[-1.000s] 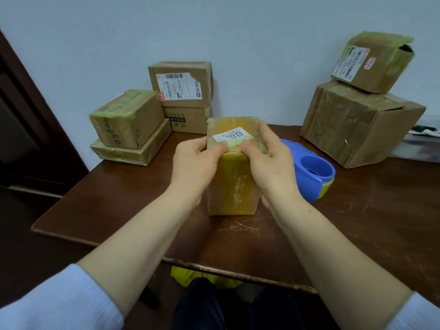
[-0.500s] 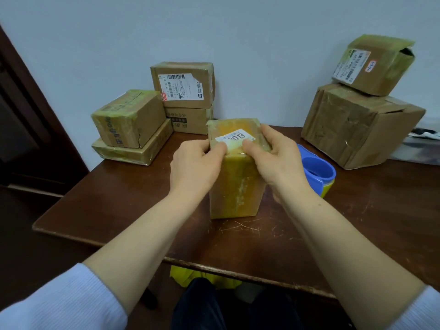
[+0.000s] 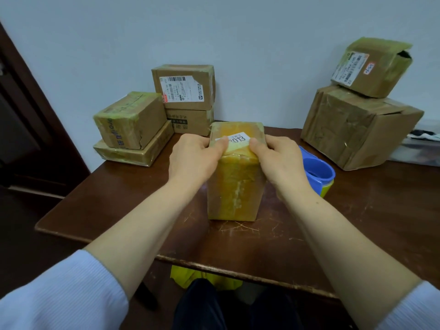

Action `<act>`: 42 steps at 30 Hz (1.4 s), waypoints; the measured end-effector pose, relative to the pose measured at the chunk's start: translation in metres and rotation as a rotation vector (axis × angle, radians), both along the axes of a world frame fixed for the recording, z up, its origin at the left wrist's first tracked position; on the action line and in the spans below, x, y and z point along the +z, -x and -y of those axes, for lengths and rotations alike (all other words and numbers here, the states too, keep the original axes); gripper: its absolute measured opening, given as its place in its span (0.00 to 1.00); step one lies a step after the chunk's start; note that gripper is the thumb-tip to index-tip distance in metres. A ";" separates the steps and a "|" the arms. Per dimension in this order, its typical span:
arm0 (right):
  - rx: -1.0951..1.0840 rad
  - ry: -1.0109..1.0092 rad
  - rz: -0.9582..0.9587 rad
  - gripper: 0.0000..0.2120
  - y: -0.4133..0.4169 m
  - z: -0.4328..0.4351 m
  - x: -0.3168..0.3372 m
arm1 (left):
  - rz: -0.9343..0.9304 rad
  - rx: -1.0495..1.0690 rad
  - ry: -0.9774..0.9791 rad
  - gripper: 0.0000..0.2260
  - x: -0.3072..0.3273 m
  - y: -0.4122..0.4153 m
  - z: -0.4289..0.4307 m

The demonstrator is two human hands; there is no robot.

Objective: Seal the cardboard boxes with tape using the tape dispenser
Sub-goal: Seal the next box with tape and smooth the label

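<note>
Head view, looking down on a brown table point(image 3: 133, 201). At dead centre, standing on end: a tall box point(image 3: 234, 186) wrapped in yellowish tape, with a white label point(image 3: 238, 139) on its top face. Clasped at the upper end from both sides: left hand point(image 3: 192, 160) at 9 o'clock of it, right hand point(image 3: 279, 160) at 3 o'clock. Fingers curled round the side walls, both thumbs pressing down on the top by the label's near edge.

Changed over the last second: right fingers no longer stretched across the top toward the far edge, now folded down round the side. Left grasp much as before. Blue tape dispenser point(image 3: 317, 172) at 3 o'clock of the box, lying untouched on the table, now more hidden behind the right wrist.

Probably the last smoothing of the tape on this box, which looks sealed. Likely next: setting it aside and reaching for the dispenser.

Around the rim: two stacked boxes point(image 3: 129, 122) at 10 o'clock, two more point(image 3: 184, 86) at 11 o'clock against the wall. At 2 o'clock, a big box point(image 3: 352, 129) carrying a small one point(image 3: 373, 67) with an end flap gaping, seemingly unsealed.
</note>
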State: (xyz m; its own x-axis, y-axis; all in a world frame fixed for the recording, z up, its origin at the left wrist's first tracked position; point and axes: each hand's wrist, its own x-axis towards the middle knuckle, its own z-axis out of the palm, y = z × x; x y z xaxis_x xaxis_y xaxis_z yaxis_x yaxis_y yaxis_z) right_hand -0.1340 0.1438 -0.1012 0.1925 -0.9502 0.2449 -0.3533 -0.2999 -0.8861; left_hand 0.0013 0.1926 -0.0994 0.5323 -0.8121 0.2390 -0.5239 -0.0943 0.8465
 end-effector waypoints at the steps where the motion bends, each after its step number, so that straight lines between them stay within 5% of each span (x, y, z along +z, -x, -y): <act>1: -0.001 0.002 0.024 0.15 0.003 0.001 0.000 | 0.006 0.003 0.001 0.20 0.000 0.000 0.000; 5: -0.006 0.004 -0.013 0.19 0.005 0.000 0.003 | -0.012 -0.023 -0.003 0.26 0.000 0.000 -0.005; 10: -0.092 0.117 -0.373 0.23 -0.001 0.003 0.014 | -0.035 -0.051 -0.020 0.28 0.002 -0.001 -0.001; 13: -0.086 0.072 -0.240 0.19 0.005 0.009 0.012 | -0.022 -0.002 -0.022 0.23 0.003 -0.004 0.000; 18: 0.115 -0.199 -0.002 0.17 0.010 0.002 0.014 | -0.125 -0.143 -0.098 0.33 0.003 -0.002 -0.007; 22: 0.162 -0.220 0.044 0.12 0.011 0.000 0.017 | -0.152 -0.120 -0.058 0.14 0.005 -0.001 -0.007; 26: 0.282 -0.302 0.166 0.10 0.024 0.003 0.013 | -0.092 -0.160 -0.058 0.16 0.002 -0.004 -0.014; 31: 0.330 0.051 0.200 0.27 0.030 -0.012 0.006 | 0.154 -0.207 0.149 0.21 -0.008 -0.004 -0.025; 33: 0.385 0.144 0.139 0.23 0.028 -0.014 -0.001 | 0.237 -0.306 0.263 0.17 -0.014 -0.008 -0.029; 36: 0.389 0.160 0.112 0.13 0.023 -0.012 -0.010 | 0.319 -0.400 0.295 0.24 -0.028 -0.019 -0.027; 42: 0.482 0.056 0.117 0.11 0.034 0.002 0.002 | 0.337 -0.565 0.217 0.16 -0.012 -0.034 -0.016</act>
